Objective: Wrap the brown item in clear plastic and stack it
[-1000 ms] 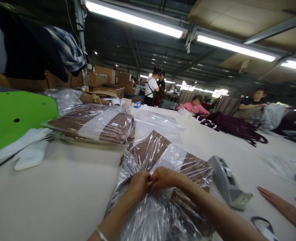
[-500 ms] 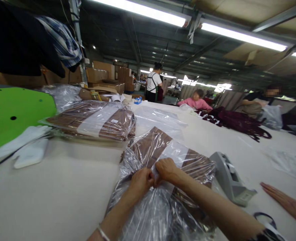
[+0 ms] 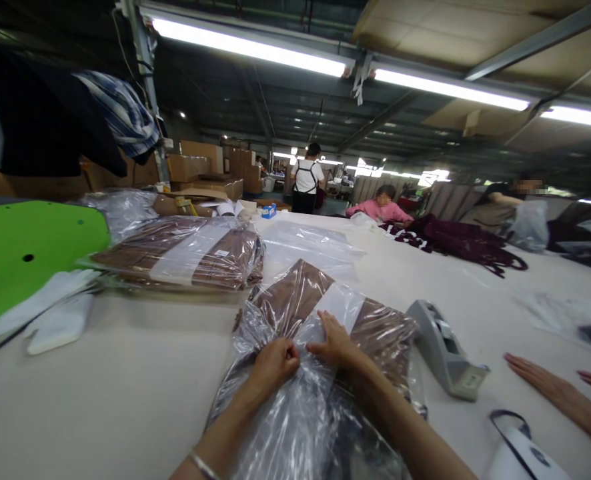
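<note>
A clear plastic bag with a folded brown garment and a white band [image 3: 343, 303] inside lies before me on the white table [image 3: 125, 380]. My left hand [image 3: 277, 359] is closed on the gathered plastic film [image 3: 270, 327] at the bag's middle. Just to its right, my right hand [image 3: 336, 341] lies over the bag with its fingers spread, the tips on the white band. A grey tape dispenser [image 3: 448, 350] stands to the right of the bag.
Bagged brown garments [image 3: 200, 253] lie at the back left, near a green board [image 3: 35, 247]. Another person's hands [image 3: 550, 387] rest on the table at the right. A white device with a black strap [image 3: 525, 453] is at the lower right. Dark red garments [image 3: 450, 240] lie farther back.
My right hand has opened from its closed grip and now lies spread on the bag. My left hand stays closed on the film. The view has shifted slightly; the strapped device shows more.
</note>
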The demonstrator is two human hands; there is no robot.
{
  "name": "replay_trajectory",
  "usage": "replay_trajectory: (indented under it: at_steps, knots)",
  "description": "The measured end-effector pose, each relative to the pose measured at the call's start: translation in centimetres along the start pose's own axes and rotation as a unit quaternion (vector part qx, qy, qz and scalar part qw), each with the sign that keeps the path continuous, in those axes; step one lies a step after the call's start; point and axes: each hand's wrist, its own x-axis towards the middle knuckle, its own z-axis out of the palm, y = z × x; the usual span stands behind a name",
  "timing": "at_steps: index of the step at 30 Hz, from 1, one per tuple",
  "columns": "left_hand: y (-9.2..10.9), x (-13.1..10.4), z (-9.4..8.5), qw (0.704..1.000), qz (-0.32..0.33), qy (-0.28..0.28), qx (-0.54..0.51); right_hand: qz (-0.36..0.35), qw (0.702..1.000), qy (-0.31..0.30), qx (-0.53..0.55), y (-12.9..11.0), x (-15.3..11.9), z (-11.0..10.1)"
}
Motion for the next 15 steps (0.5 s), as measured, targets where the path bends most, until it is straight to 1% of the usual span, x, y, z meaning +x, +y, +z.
replay_trajectory:
  at_steps: [2,5,7,8,9,11,13,15]
  knots:
    - [-0.1,-0.1,0.0,1.000,0.005,0.000,-0.003,0.007,0.999,0.032,0.015,0.0,0.1,0.2]
    - [-0.2,-0.1,0.0,1.000,0.008,0.000,-0.006,-0.018,0.993,0.113,0.026,-0.4,-0.5,-0.2]
    - [-0.4,0.0,0.0,1.000,0.004,0.002,-0.005,-0.047,0.982,0.171,0.068,0.2,-1.5,-1.8]
    - [-0.5,0.0,0.0,1.000,0.003,0.003,-0.005,-0.057,0.973,0.199,0.100,1.0,-2.2,-3.0]
    - [-0.6,0.2,0.0,1.000,0.002,0.003,-0.004,-0.056,0.963,0.229,0.132,2.3,-3.1,-4.5]
    - [-0.8,0.4,0.1,1.000,0.005,-0.001,-0.004,-0.011,0.939,0.297,0.173,6.5,-5.2,-8.0]
    - [-1.1,0.7,0.3,1.000,0.010,-0.004,-0.006,0.089,0.911,0.367,0.168,11.9,-7.6,-11.4]
    - [-1.4,1.0,0.5,1.000,0.013,-0.005,-0.007,0.195,0.887,0.396,0.135,17.3,-9.8,-13.9]
